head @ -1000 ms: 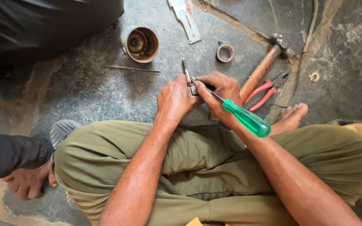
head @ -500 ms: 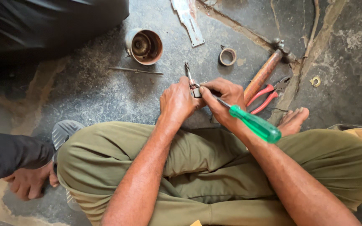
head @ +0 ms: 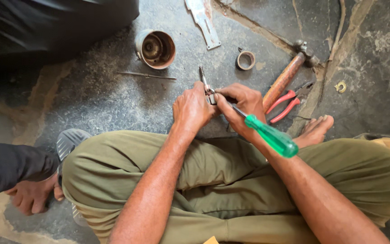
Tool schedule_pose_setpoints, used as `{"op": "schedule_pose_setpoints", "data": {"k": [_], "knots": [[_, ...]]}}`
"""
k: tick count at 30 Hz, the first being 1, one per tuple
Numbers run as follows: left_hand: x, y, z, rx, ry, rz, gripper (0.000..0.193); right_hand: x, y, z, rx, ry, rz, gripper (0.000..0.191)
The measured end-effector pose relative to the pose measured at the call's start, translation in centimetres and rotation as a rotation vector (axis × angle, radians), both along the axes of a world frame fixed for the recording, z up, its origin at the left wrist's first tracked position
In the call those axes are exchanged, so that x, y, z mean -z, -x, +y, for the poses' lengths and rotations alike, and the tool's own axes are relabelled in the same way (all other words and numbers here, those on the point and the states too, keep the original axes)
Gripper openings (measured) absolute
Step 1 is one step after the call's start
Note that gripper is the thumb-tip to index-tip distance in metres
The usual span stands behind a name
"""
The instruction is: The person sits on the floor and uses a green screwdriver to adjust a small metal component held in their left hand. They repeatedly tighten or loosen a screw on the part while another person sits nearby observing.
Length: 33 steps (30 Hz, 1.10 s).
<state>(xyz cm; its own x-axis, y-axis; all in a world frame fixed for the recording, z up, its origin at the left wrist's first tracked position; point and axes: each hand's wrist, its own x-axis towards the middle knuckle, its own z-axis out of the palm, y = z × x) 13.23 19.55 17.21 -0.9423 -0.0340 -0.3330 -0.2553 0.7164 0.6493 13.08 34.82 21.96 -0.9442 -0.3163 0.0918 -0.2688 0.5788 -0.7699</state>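
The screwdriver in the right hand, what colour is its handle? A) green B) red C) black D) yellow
A: the screwdriver held in the right hand has a see-through green handle; the only red handles are on the pliers lying on the floor beside the hammer.

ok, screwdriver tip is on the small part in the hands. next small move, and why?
Probably a slow turn of the green-handled screwdriver by the right hand while the left hand pinches the small metal part steady. The blade already meets the part between both hands, and the threaded end sticks out above the fingers, so nothing needs regripping first.
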Motion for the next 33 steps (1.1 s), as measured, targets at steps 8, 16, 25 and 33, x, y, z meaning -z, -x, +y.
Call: {"op": "schedule_pose_setpoints", "data": {"k": [8, 16, 25, 33], "knots": [[-0.17, -0.03, 0.17, -0.026, -0.015, -0.023, 0.051, -0.02, 0.11, 0.18, -0.011, -0.011, 0.014, 0.018], [0.04, 0.02, 0.24, -0.023, -0.014, -0.005, 0.047, -0.24, 0.15, 0.07, -0.003, -0.023, -0.009, 0.018], [0.70, -0.13, 0.26, -0.030, -0.028, 0.049, 0.039, -0.38, 0.13, -0.02, -0.030, -0.044, 0.033, 0.019], [0.78, -0.20, 0.22, -0.031, -0.030, 0.047, 0.037, -0.20, 0.06, -0.07, -0.021, -0.041, 0.005, 0.019]]}}
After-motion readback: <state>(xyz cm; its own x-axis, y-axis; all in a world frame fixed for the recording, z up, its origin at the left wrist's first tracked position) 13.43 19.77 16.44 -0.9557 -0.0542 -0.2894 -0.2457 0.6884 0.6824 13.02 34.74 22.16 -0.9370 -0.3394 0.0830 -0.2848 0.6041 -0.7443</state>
